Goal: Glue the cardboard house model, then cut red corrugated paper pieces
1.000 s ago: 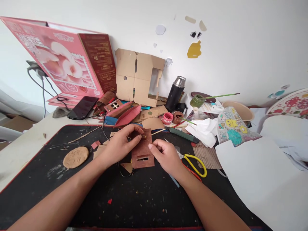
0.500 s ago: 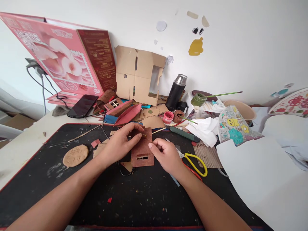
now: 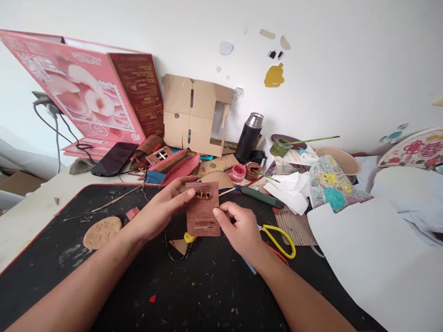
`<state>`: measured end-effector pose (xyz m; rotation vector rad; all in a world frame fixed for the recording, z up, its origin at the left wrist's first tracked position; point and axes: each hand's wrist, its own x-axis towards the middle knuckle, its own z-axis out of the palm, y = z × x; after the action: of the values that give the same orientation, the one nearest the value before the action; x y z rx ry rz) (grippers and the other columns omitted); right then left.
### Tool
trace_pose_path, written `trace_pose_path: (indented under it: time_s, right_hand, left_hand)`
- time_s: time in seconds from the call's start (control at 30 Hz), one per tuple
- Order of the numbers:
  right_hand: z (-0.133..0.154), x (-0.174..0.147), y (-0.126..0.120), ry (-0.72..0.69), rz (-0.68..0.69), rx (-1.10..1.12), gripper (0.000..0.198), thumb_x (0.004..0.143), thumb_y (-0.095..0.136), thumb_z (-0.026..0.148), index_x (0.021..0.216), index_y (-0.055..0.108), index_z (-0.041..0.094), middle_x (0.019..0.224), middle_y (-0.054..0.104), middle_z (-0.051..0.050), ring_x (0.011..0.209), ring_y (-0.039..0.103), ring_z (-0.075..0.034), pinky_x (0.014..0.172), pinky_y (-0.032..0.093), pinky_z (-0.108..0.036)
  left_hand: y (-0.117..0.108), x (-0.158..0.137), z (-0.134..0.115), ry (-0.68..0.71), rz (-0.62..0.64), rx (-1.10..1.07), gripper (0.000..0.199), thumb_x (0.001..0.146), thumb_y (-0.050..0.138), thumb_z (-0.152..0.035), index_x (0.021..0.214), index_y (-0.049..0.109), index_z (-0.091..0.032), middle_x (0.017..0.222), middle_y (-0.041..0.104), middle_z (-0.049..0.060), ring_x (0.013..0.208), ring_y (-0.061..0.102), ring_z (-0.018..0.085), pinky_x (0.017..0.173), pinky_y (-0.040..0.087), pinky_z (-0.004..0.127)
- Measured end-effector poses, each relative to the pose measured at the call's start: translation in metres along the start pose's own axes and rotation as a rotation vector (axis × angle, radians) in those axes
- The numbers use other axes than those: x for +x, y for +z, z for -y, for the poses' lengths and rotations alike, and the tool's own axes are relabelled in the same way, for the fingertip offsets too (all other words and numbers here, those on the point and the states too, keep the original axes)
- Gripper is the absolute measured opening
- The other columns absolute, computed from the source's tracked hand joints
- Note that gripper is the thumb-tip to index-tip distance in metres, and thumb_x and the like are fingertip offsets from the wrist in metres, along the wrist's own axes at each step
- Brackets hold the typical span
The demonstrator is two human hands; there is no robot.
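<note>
Between my hands is a reddish-brown painted cardboard panel (image 3: 204, 214), tilted up off the black mat. Two window-like cutouts pierce it, the upper one crossed by small strips. My left hand (image 3: 169, 203) grips its left edge, thumb on the front face and fingers partly hidden behind. On the right edge, my right hand (image 3: 240, 226) pinches it between thumb and curled fingers. Under the panel's lower left lie a black cord with a yellow piece (image 3: 189, 237) and a tan cardboard scrap (image 3: 179, 246). Scissors with yellow and red handles (image 3: 292, 246) rest beside my right wrist.
A round clay-coloured disc (image 3: 103, 232) lies at left on the black mat (image 3: 190, 290). Behind stand paint jars (image 3: 238, 173), a black thermos (image 3: 248, 140), a cardboard sheet (image 3: 200, 113) and a pink box (image 3: 90, 92). A green utility knife (image 3: 263, 196), crumpled tissue (image 3: 290, 189) and white paper (image 3: 374, 258) sit right.
The brown panel has been raised and tilted toward me. My left hand has shifted from over its upper cutout to its left edge, uncovering that cutout. The view has turned slightly.
</note>
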<state>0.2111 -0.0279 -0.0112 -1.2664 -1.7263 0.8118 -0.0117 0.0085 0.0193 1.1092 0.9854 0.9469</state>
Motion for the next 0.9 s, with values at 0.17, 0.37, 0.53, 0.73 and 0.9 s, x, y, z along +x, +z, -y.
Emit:
trace_pose_path:
  time_s: [0.17,0.37,0.53,0.73,0.9]
  right_hand:
    - [0.001,0.0,0.001,-0.013,0.005,-0.014,0.031,0.103,0.061,0.041,0.081,0.07,0.02,0.059,0.055,0.004,0.054,0.049,-0.013,0.055,0.033,-0.026]
    - [0.002,-0.001,0.001,-0.014,0.02,-0.027,0.032,0.104,0.059,0.041,0.083,0.07,0.02,0.06,0.055,0.004,0.054,0.049,-0.013,0.055,0.035,-0.026]
    - [0.0,-0.004,0.002,-0.052,0.0,-0.04,0.031,0.105,0.061,0.039,0.083,0.071,0.02,0.059,0.055,0.004,0.053,0.049,-0.012,0.054,0.036,-0.026]
    - [0.002,-0.008,0.003,-0.144,0.0,-0.074,0.027,0.106,0.061,0.033,0.086,0.072,0.019,0.062,0.061,0.003,0.054,0.054,-0.013,0.055,0.038,-0.026]
    - [0.002,-0.007,0.003,-0.182,0.009,-0.081,0.025,0.107,0.06,0.032,0.088,0.073,0.02,0.065,0.065,0.002,0.055,0.056,-0.013,0.057,0.04,-0.026]
  left_hand:
    - [-0.001,-0.003,0.002,0.017,0.097,-0.016,0.068,0.091,0.086,-0.047,0.149,0.059,-0.023,0.156,0.066,0.015,0.147,0.058,0.037,0.117,0.052,0.045]
    - [-0.001,-0.008,0.0,0.027,0.129,-0.032,0.062,0.093,0.085,-0.04,0.146,0.057,-0.025,0.152,0.069,0.014,0.145,0.062,0.036,0.111,0.058,0.043]
    - [0.007,-0.017,-0.009,0.04,0.138,0.002,0.064,0.093,0.085,-0.04,0.146,0.053,-0.027,0.148,0.071,0.014,0.134,0.07,0.036,0.105,0.063,0.043]
    - [0.012,-0.028,-0.011,0.094,0.12,0.088,0.057,0.096,0.082,-0.042,0.143,0.053,-0.029,0.145,0.073,0.012,0.13,0.073,0.031,0.102,0.065,0.038]
    - [0.012,-0.029,-0.009,0.104,0.105,0.117,0.054,0.097,0.081,-0.043,0.142,0.053,-0.029,0.145,0.072,0.012,0.127,0.074,0.029,0.103,0.065,0.037]
